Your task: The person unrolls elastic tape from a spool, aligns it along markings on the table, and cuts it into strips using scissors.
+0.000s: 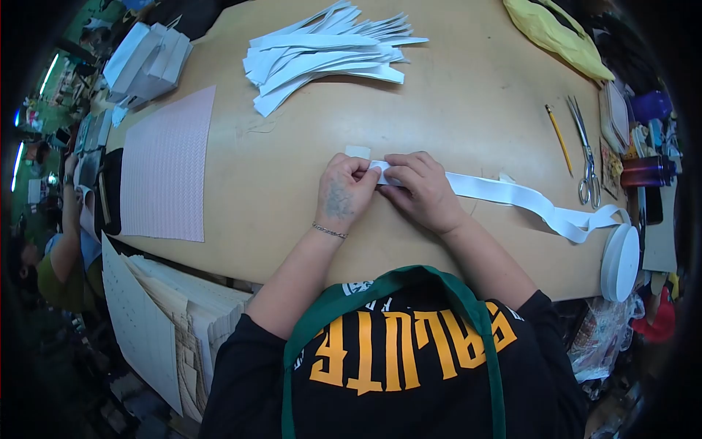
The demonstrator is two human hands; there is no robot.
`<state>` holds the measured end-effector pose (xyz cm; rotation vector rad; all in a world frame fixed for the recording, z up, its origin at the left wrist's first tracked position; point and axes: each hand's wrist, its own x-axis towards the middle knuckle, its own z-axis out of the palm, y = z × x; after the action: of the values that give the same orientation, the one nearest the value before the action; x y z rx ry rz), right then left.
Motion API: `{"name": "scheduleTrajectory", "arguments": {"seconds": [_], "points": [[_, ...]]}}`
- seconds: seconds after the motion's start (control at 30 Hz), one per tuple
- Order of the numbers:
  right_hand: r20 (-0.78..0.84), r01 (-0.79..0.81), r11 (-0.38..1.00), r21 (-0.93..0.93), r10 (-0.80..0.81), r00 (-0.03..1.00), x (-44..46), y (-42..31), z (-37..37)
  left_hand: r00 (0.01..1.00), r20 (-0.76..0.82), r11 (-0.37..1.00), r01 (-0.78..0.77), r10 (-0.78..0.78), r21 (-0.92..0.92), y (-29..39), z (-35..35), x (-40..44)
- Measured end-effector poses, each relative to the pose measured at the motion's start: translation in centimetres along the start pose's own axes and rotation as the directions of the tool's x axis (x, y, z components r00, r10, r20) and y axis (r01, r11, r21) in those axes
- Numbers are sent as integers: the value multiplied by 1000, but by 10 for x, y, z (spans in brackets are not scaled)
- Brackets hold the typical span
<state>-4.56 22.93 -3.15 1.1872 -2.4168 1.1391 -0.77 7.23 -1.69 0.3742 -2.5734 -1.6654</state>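
Observation:
Both my hands meet near the middle of the table (285, 197). My left hand (342, 186) pinches the end of a white elastic band (493, 189) between thumb and forefinger. Right beside it, my right hand (418, 186) is closed on the same band, its fingers curled over the strip. From there the band runs right, loosely twisted, to a white spool (620, 262) standing at the table's right edge. Just beyond my left fingertips lies a small cream-coloured piece (357, 152), flat on the table.
A pile of white strips (325, 55) lies at the far side. On the left is a pink patterned sheet (167, 168). A pencil (559, 140) and scissors (585, 150) lie right, near a yellow bag (552, 33). Stacked sheets (157, 322) stand below the left edge. Another person sits far left.

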Motion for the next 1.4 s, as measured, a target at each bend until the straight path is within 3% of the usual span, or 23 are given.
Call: {"name": "scheduleTrajectory", "arguments": {"seconds": [0.13, 0.33, 0.63, 1.4], "points": [[-2, 1, 1000, -31, -1, 1000, 2, -1, -1, 999, 22, 999, -35, 34, 33, -5, 0, 3], [97, -26, 998, -57, 32, 995, 6, -3, -7, 969, -97, 972, -222, 229, 75, -15, -12, -3], [213, -30, 986, -165, 65, 975, 15, -12, -11, 848, -53, 804, -479, 528, 353, -23, -14, -9], [144, 138, 958, -251, -104, 984, 16, -4, -3, 850, -82, 805, -457, 521, 378, -23, -9, -11]]}}
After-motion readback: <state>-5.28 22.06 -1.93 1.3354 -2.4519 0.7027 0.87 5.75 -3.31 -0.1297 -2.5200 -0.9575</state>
